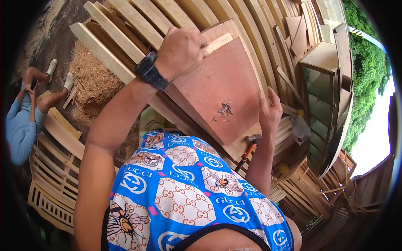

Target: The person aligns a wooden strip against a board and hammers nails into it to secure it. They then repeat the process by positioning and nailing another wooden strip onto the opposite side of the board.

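Observation:
A reddish wooden board (222,79) lies before me, with a pale wood strip (220,43) along its far edge. My left hand (182,52), a black watch on its wrist, is closed at the far left corner of the board, its fingers curled at the end of the strip. My right hand (270,111) rests at the board's right edge with the fingers apart. Several loose nails (225,109) lie in a small pile on the board. Near my right wrist is a hammer (248,152) with an orange and black handle.
Long wooden beams (247,31) run beneath and beyond the board. A sawdust heap (92,75) is at the left. Another person (25,121) in light blue sits at the far left by a slatted wooden bench (52,205). A screened wooden cabinet (324,92) stands at the right.

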`<state>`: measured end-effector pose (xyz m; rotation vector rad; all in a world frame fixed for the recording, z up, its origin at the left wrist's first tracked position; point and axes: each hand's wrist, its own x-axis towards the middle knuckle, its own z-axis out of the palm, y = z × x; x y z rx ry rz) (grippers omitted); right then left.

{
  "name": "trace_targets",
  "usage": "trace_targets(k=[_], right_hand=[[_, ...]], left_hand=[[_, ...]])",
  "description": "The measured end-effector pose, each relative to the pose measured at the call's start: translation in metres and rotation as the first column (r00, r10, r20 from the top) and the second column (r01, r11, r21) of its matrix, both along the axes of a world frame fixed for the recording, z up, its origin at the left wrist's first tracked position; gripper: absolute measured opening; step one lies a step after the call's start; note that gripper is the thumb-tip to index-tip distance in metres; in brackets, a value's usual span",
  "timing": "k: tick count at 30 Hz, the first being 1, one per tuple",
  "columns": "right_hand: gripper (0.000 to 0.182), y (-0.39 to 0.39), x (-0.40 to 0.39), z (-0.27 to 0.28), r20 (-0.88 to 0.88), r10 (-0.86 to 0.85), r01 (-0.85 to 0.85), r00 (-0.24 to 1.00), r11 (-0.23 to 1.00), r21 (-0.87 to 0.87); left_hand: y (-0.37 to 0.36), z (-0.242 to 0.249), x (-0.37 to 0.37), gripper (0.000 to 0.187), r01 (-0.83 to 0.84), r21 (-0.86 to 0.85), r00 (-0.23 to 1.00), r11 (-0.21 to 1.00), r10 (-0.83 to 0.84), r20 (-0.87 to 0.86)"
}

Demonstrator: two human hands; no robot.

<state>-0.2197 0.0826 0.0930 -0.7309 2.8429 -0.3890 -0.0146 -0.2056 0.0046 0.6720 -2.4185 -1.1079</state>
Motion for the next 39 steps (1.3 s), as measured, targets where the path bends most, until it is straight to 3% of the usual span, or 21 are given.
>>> trace_targets(k=[2,4,8,10,11,13,14,18,26,30,31,33,36,38,39], right_hand=[[0.043,-0.026,-0.002,-0.012,-0.011,0.182,-0.180,0.983,0.960,-0.213],[0.040,-0.062,0.005,-0.011,-0.050,0.256,-0.260,0.965,0.938,-0.227],[0.035,-0.124,0.021,-0.006,-0.091,0.427,-0.434,0.900,0.856,-0.281],[0.033,-0.146,0.017,-0.012,-0.121,0.477,-0.491,0.870,0.824,-0.281],[0.031,-0.157,0.014,-0.015,-0.112,0.542,-0.549,0.833,0.784,-0.290],[0.028,-0.171,0.009,-0.026,-0.110,0.618,-0.618,0.779,0.724,-0.307],[0.028,-0.175,0.009,-0.032,-0.094,0.621,-0.615,0.778,0.723,-0.314],[0.026,-0.184,0.018,-0.040,-0.078,0.648,-0.638,0.758,0.709,-0.301],[0.025,-0.174,0.018,-0.046,-0.095,0.633,-0.625,0.769,0.710,-0.325],[0.027,-0.169,0.011,-0.052,-0.078,0.671,-0.657,0.737,0.686,-0.311],[0.028,-0.167,0.005,-0.059,-0.051,0.690,-0.673,0.722,0.682,-0.286],[0.032,-0.161,0.001,-0.068,0.054,0.657,-0.594,0.752,0.710,-0.378],[0.044,-0.152,-0.010,-0.072,-0.156,0.681,-0.689,0.716,0.651,-0.318],[0.048,-0.143,-0.014,-0.069,-0.084,0.538,-0.527,0.839,0.765,-0.371],[0.047,-0.136,-0.024,-0.076,-0.040,0.439,-0.430,0.897,0.850,-0.305]], left_hand=[[0.016,0.005,0.008,0.013,-0.068,-0.052,0.998,0.996,0.068,-0.006],[0.033,0.015,0.017,0.019,-0.265,-0.090,0.962,0.960,0.256,-0.094],[0.050,0.037,0.047,0.027,-0.387,-0.089,0.921,0.918,0.380,-0.086],[0.057,0.039,0.066,0.033,-0.384,0.061,0.923,0.921,0.384,0.016],[0.062,0.040,0.075,0.038,-0.388,0.254,0.920,0.886,0.386,0.060],[0.074,0.041,0.083,0.039,-0.402,0.348,0.914,0.847,0.396,0.090],[0.079,0.040,0.088,0.040,-0.416,0.437,0.905,0.798,0.408,0.118],[0.084,0.030,0.086,0.051,-0.414,0.401,0.904,0.817,0.419,0.081],[0.086,0.024,0.083,0.044,-0.418,0.431,0.890,0.800,0.455,0.018],[0.096,0.010,0.082,0.041,-0.428,0.473,0.830,0.770,0.542,-0.132],[0.097,0.012,0.084,0.042,-0.439,0.520,0.828,0.732,0.555,-0.082],[0.098,0.003,0.083,0.045,-0.437,0.426,0.825,0.792,0.542,-0.160],[0.096,0.004,0.083,0.046,-0.426,0.410,0.861,0.807,0.501,-0.091],[0.098,0.001,0.082,0.048,-0.423,0.431,0.859,0.797,0.504,-0.087],[0.098,0.000,0.082,0.048,-0.427,0.418,0.857,0.802,0.507,-0.095]])
